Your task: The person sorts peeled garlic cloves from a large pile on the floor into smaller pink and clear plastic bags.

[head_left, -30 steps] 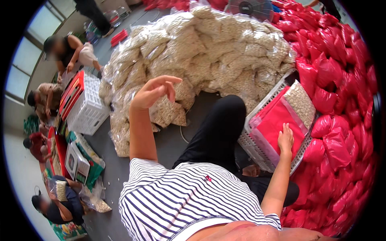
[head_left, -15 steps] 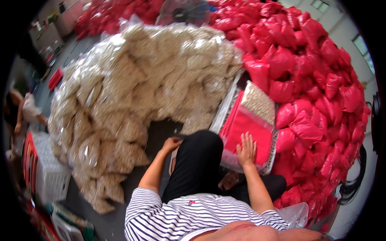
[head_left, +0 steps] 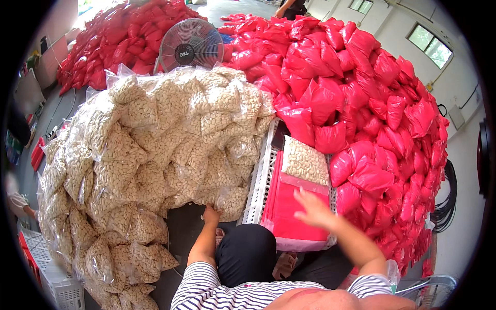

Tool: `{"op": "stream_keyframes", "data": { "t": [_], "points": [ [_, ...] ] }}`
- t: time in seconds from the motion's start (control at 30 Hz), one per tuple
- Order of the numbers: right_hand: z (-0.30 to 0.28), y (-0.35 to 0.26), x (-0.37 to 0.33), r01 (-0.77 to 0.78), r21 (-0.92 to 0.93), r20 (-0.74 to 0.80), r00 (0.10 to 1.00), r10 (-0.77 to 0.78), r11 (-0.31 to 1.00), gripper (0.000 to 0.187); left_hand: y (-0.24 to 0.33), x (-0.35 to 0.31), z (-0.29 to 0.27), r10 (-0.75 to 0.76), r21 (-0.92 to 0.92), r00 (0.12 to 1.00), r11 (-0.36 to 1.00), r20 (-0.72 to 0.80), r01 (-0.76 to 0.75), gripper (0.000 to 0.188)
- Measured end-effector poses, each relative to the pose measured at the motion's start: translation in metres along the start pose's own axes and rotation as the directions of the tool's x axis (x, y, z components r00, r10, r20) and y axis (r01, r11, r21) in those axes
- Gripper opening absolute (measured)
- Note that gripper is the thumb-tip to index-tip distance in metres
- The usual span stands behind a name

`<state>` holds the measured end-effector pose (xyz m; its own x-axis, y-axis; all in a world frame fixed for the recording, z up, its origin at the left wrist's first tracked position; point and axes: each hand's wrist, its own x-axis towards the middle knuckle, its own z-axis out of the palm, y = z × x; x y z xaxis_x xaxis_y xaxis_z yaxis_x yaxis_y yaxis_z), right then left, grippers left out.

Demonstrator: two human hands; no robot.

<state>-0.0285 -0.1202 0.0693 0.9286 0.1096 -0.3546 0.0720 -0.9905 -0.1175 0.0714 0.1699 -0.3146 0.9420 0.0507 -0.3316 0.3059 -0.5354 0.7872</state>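
My left hand (head_left: 211, 214) reaches down to the lower edge of the heap of clear bags (head_left: 170, 150) filled with pale, bean-like pieces. Its fingers are curled at the corner of the nearest clear bag (head_left: 231, 203), and part of them is hidden there. My right hand (head_left: 312, 211), slightly blurred, hovers over a stack of flat red bags (head_left: 294, 227) with fingers apart and nothing held. That stack lies in a white plastic crate (head_left: 254, 194) in front of me. One filled clear bag (head_left: 305, 161) rests on the stack's far end.
Filled red bags (head_left: 367, 103) are heaped high along the right, and another red heap (head_left: 124, 44) stands far left. Between them is a round fan (head_left: 191, 44). White crates (head_left: 62, 287) stand at lower left. Black cable (head_left: 445, 201) hangs by the right wall.
My left hand has moved forward from beside my knee to the clear bags. The right hand has lifted off the red stack. The view has tilted up, bringing the fan into sight.
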Motion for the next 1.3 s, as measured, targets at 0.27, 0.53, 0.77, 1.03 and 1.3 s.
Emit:
{"op": "stream_keyframes", "data": {
  "t": [0.27, 0.53, 0.77, 1.03, 1.3],
  "points": [
    [-0.304, -0.015, 0.040, 0.613, 0.262, -0.939, 0.339, 0.051, 0.746, 0.043, 0.001, -0.021, -0.013, 0.164, 0.181, 0.978, 0.966, 0.132, -0.186, 0.036],
    [-0.066, 0.016, -0.048, 0.119, 0.475, -0.455, 0.881, 0.128, 0.872, 0.025, 0.033, -0.079, -0.116, 0.462, 0.351, 0.877, 0.805, 0.132, -0.477, 0.021],
    [0.038, 0.058, -0.089, 0.119, 0.853, -0.289, 0.918, 0.270, 0.509, 0.023, 0.138, -0.099, -0.233, 0.716, 0.602, 0.690, 0.505, 0.108, -0.619, 0.019],
    [0.054, 0.025, -0.080, 0.209, 0.809, -0.360, 0.915, 0.182, 0.550, 0.046, 0.341, -0.208, -0.285, 0.907, 0.491, 0.403, 0.297, 0.125, -0.819, 0.012],
    [0.051, -0.019, -0.079, 0.331, 0.719, -0.141, 0.931, 0.338, -0.611, 0.071, 0.409, -0.273, -0.183, 0.805, -0.201, 0.591, 0.588, 0.053, -0.784, 0.010]
  ]
}}
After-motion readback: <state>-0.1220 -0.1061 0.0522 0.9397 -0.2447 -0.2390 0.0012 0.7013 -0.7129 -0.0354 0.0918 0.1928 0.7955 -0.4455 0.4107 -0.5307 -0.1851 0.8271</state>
